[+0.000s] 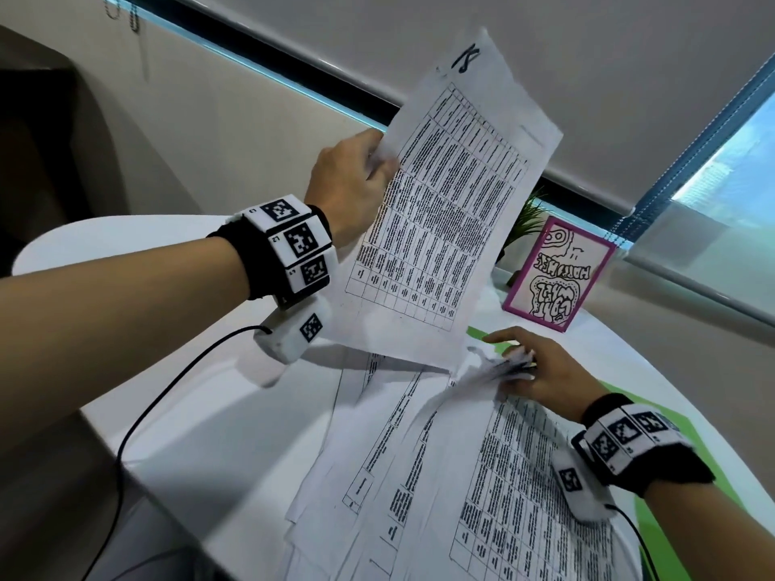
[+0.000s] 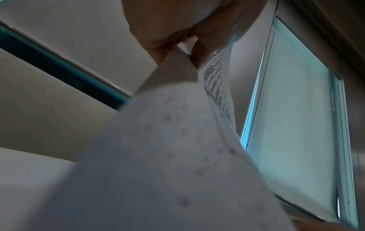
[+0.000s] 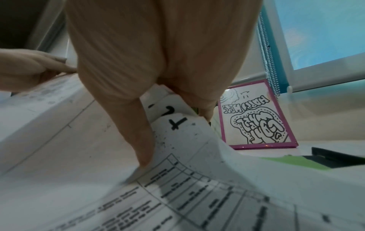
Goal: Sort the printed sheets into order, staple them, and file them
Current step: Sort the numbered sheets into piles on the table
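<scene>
- Left hand: we log its fingers pinching one raised white printed table sheet, long axis tilted up-right.
- Right hand: nearer; we log fingers curled, lifting corners of the fanned white printed pile on the white desk.

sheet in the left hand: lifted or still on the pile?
Lifted: left hand pinches the sheet by its edge, raised clear above the pile.

Office, roller blinds, white desk, printed sheets
</scene>
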Available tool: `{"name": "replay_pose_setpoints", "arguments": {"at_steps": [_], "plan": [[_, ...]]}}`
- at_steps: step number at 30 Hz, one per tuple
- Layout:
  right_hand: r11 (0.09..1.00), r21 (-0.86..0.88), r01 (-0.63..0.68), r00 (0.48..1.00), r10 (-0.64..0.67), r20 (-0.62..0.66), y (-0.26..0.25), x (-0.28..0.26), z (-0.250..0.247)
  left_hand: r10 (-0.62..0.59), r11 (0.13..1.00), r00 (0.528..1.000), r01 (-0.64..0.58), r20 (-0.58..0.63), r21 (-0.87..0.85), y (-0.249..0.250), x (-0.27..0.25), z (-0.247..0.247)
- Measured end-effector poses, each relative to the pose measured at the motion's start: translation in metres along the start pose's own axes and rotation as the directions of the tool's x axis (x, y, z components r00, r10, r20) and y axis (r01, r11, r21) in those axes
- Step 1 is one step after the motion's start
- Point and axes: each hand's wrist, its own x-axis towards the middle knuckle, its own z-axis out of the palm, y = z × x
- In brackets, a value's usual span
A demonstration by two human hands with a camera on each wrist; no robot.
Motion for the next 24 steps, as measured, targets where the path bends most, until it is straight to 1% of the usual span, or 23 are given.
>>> {"name": "replay_pose_setpoints", "arguments": {"at_steps": [1, 2, 3, 4, 5, 6, 7, 8, 9, 11, 12, 14, 15, 16, 17, 18, 19, 20, 21, 22, 24], "plan": [[1.000, 0.025, 0.019, 1.000, -0.018, -0.025, 0.000, -0.003, -0.002, -0.006, 0.999, 1.000, 0.006, 0.002, -0.032, 0.003, -0.002, 0.001], [0.998, 0.052, 0.036, 0.998, -0.034, -0.050, 0.000, -0.008, -0.003, -0.016, 0.999, 0.999, 0.018, 0.035, -0.047, 0.006, -0.004, 0.004], [0.993, 0.100, 0.055, 0.996, -0.047, -0.080, 0.000, -0.014, -0.005, -0.032, 0.998, 0.994, 0.037, 0.100, -0.046, 0.007, -0.009, 0.008], [0.983, 0.171, 0.068, 0.993, -0.049, -0.110, -0.001, -0.019, -0.006, -0.063, 0.997, 0.979, 0.072, 0.196, -0.040, 0.006, -0.013, 0.014], [0.968, 0.236, 0.086, 0.989, -0.055, -0.136, -0.002, -0.026, -0.007, -0.101, 0.993, 0.946, 0.115, 0.309, -0.026, 0.006, -0.020, 0.021], [0.952, 0.290, 0.101, 0.984, -0.054, -0.167, -0.001, -0.030, -0.008, -0.141, 0.988, 0.902, 0.152, 0.409, 0.006, 0.005, -0.027, 0.029], [0.942, 0.315, 0.114, 0.980, -0.055, -0.190, 0.000, -0.034, -0.009, -0.170, 0.985, 0.856, 0.162, 0.488, 0.059, 0.002, -0.034, 0.038], [0.931, 0.346, 0.119, 0.977, -0.048, -0.206, -0.001, -0.039, -0.010, -0.192, 0.981, 0.822, 0.146, 0.537, 0.126, -0.001, -0.041, 0.047], [0.935, 0.333, 0.118, 0.974, -0.044, -0.223, -0.001, -0.042, -0.011, -0.210, 0.973, 0.808, 0.116, 0.551, 0.201, -0.003, -0.049, 0.055], [0.957, 0.267, 0.114, 0.968, -0.046, -0.248, 0.000, -0.047, -0.016, -0.223, 0.946, 0.810, 0.045, 0.542, 0.322, -0.005, -0.063, 0.068], [0.964, 0.236, 0.121, 0.967, -0.060, -0.249, -0.001, -0.048, -0.018, -0.214, 0.923, 0.820, -0.007, 0.530, 0.384, -0.007, -0.068, 0.072], [0.966, 0.222, 0.131, 0.962, -0.070, -0.264, -0.002, -0.052, -0.023, -0.186, 0.852, 0.849, -0.112, 0.494, 0.512, -0.009, -0.073, 0.076], [0.966, 0.217, 0.139, 0.960, -0.077, -0.270, -0.001, -0.054, -0.024, -0.171, 0.825, 0.869, -0.132, 0.465, 0.550, -0.010, -0.074, 0.076], [0.965, 0.218, 0.143, 0.957, -0.079, -0.280, -0.003, -0.055, -0.025, -0.158, 0.816, 0.889, -0.127, 0.429, 0.564, -0.012, -0.072, 0.075], [0.968, 0.203, 0.146, 0.953, -0.082, -0.290, -0.004, -0.055, -0.026, -0.144, 0.826, 0.909, -0.106, 0.390, 0.554, -0.013, -0.071, 0.072], [0.967, 0.203, 0.151, 0.950, -0.085, -0.299, -0.004, -0.056, -0.026, -0.129, 0.852, 0.924, -0.083, 0.361, 0.516, -0.013, -0.068, 0.069], [0.966, 0.205, 0.155, 0.948, -0.088, -0.305, -0.003, -0.056, -0.026, -0.124, 0.889, 0.924, -0.058, 0.361, 0.454, -0.012, -0.065, 0.067], [0.964, 0.215, 0.155, 0.947, -0.083, -0.310, -0.003, -0.056, -0.025, -0.138, 0.926, 0.905, -0.026, 0.402, 0.376, -0.010, -0.064, 0.064], [0.967, 0.206, 0.152, 0.945, -0.081, -0.316, -0.003, -0.056, -0.025, -0.174, 0.952, 0.864, 0.024, 0.472, 0.306, -0.008, -0.064, 0.062], [0.971, 0.191, 0.147, 0.945, -0.081, -0.316, -0.002, -0.055, -0.025, -0.211, 0.965, 0.806, 0.083, 0.553, 0.247, -0.006, -0.066, 0.060], [0.977, 0.175, 0.126, 0.951, -0.068, -0.302, -0.003, -0.053, -0.025, -0.289, 0.957, 0.661, 0.194, 0.692, 0.215, -0.006, -0.072, 0.059]]}}
